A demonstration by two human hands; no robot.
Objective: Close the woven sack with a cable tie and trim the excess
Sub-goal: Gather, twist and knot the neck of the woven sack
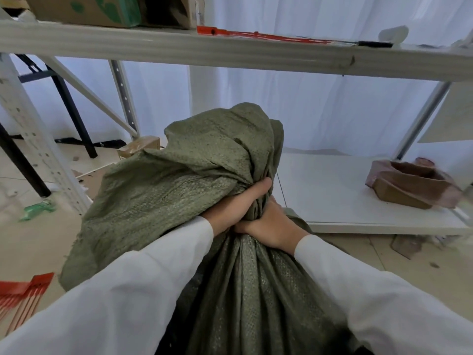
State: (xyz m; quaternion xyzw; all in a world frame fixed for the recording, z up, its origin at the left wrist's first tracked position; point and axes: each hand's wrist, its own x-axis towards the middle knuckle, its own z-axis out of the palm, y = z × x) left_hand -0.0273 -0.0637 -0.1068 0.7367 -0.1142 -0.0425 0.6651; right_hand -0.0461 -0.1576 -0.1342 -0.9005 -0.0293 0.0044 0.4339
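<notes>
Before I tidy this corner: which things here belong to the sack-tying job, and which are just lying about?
For the job:
woven sack, neck gripped by left hand and right hand
red cable ties on the upper shelf
red cable ties on the floor

Lying about:
cardboard box
crumpled brown packaging
green scrap

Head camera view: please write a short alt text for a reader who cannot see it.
Both hands, left hand and right hand, grip the gathered neck of a green woven sack. Red cable ties lie on the shelf above, none on the sack yet.
</notes>
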